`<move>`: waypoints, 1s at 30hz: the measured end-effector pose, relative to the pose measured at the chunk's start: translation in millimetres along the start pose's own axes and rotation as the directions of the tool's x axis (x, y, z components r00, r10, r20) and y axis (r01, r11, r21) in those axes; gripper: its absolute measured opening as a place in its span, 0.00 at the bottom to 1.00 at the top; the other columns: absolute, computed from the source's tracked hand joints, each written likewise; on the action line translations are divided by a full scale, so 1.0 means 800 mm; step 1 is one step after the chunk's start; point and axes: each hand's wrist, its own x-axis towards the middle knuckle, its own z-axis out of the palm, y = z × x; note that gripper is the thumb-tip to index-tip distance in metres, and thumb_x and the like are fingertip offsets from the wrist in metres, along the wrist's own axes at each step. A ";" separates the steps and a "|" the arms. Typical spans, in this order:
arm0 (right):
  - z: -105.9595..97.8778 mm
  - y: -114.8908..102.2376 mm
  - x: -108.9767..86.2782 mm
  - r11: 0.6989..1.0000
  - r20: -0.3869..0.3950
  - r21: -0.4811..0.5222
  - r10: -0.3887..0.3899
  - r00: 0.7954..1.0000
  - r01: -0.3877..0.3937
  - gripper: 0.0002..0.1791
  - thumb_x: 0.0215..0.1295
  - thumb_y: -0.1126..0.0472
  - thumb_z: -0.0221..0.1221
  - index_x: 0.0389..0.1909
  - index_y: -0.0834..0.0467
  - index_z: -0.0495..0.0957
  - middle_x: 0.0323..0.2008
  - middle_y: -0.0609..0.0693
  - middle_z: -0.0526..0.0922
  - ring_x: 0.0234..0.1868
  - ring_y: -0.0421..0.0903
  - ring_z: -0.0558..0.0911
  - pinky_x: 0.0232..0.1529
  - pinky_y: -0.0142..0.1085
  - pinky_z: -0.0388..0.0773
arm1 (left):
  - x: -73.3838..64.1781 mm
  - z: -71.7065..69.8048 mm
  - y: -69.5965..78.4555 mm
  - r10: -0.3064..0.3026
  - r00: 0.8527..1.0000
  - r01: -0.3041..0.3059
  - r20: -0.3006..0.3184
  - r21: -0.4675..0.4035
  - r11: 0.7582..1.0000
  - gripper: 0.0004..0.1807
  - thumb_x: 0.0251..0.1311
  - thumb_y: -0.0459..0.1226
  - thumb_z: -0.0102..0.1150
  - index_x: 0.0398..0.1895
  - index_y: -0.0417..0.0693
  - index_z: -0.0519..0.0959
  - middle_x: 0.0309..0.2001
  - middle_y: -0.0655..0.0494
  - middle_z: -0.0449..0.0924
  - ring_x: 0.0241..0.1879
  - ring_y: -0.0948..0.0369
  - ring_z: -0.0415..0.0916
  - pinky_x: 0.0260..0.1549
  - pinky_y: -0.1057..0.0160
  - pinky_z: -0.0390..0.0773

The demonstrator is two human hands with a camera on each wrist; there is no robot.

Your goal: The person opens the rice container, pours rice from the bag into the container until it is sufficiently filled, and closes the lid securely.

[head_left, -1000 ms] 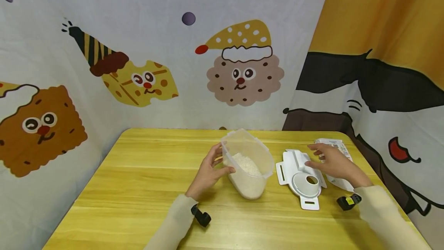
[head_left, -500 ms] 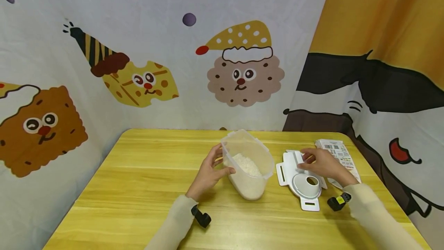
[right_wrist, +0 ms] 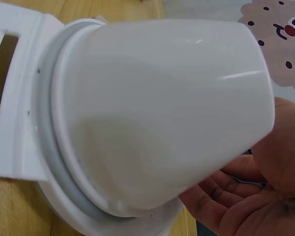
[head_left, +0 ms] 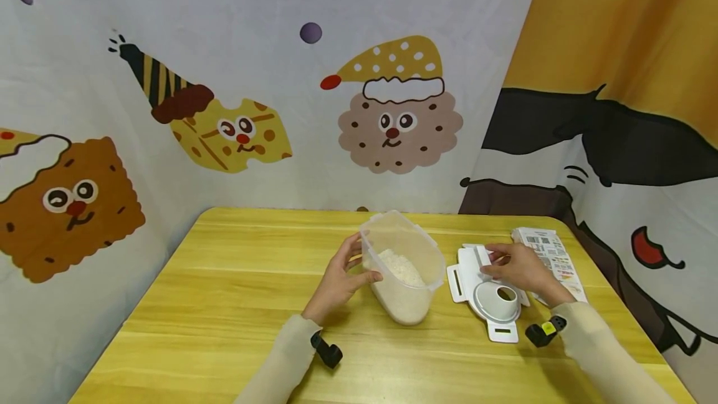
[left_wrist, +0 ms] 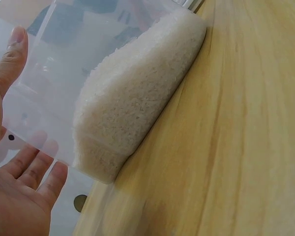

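A clear plastic container [head_left: 392,229] of white rice [head_left: 402,269] stands in the middle of the table, its open top facing up. My left hand [head_left: 338,279] holds its left side, thumb in front and fingers behind. In the left wrist view, rice [left_wrist: 132,93] lies along the container's bottom. To the right lies a white plastic lid [head_left: 467,259] with slotted tabs and a raised round spout [right_wrist: 162,103]. My right hand [head_left: 518,267] pinches the lid's raised ridge between thumb and fingers. In the right wrist view, the spout hides part of that hand [right_wrist: 265,196].
A printed white packet [head_left: 552,254] lies at the right rear, partly behind the right hand. The wooden table [head_left: 235,292] has its back edge against a cartoon-printed cloth [head_left: 252,5]. Each wrist wears a small black camera.
My right hand has moved left from above the packet side onto the lid's ridge, and its fingers have closed there. The left hand and the container have stayed in place.
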 end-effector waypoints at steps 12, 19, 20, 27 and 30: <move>0.003 -0.001 -0.001 0.999 -0.014 0.051 0.013 1.000 -0.012 0.36 0.61 0.56 0.72 0.66 0.70 0.74 0.48 0.63 0.83 0.40 0.46 0.84 0.33 0.33 0.86 | 0.000 0.000 -0.002 -0.005 1.000 0.005 -0.002 0.007 1.000 0.47 0.56 0.40 0.76 0.76 0.76 0.61 0.72 0.51 0.69 0.70 0.56 0.67 0.74 0.47 0.67; -0.007 -0.009 -0.007 1.000 -0.063 0.001 -0.025 0.998 0.025 0.36 0.62 0.55 0.72 0.66 0.69 0.74 0.47 0.62 0.84 0.41 0.48 0.84 0.31 0.31 0.84 | -0.001 0.000 0.000 -0.004 1.000 0.004 -0.001 0.006 1.000 0.47 0.56 0.40 0.76 0.76 0.75 0.61 0.72 0.52 0.69 0.70 0.55 0.67 0.75 0.47 0.67; -0.009 -0.011 -0.008 1.000 -0.069 -0.009 -0.028 0.997 0.027 0.36 0.61 0.55 0.72 0.66 0.70 0.74 0.46 0.62 0.84 0.41 0.48 0.84 0.31 0.31 0.84 | -0.001 0.000 0.000 -0.005 1.000 0.005 -0.001 0.007 1.000 0.47 0.56 0.40 0.76 0.76 0.75 0.61 0.71 0.52 0.69 0.70 0.55 0.67 0.74 0.47 0.67; -0.026 -0.033 -0.011 0.999 -0.098 -0.039 -0.034 0.995 0.030 0.37 0.61 0.52 0.72 0.66 0.69 0.75 0.47 0.61 0.84 0.43 0.50 0.83 0.30 0.30 0.81 | -0.002 -0.001 0.001 -0.010 1.000 0.010 -0.003 0.013 1.000 0.47 0.56 0.41 0.76 0.76 0.77 0.61 0.71 0.53 0.69 0.70 0.56 0.67 0.74 0.48 0.67; -0.035 -0.043 -0.012 0.999 -0.106 -0.046 -0.031 0.994 0.026 0.37 0.62 0.50 0.72 0.66 0.67 0.75 0.47 0.61 0.85 0.44 0.51 0.84 0.31 0.30 0.80 | -0.002 0.000 0.001 -0.010 1.000 0.010 -0.006 0.008 1.000 0.47 0.56 0.41 0.76 0.76 0.76 0.61 0.71 0.53 0.69 0.70 0.55 0.67 0.74 0.47 0.67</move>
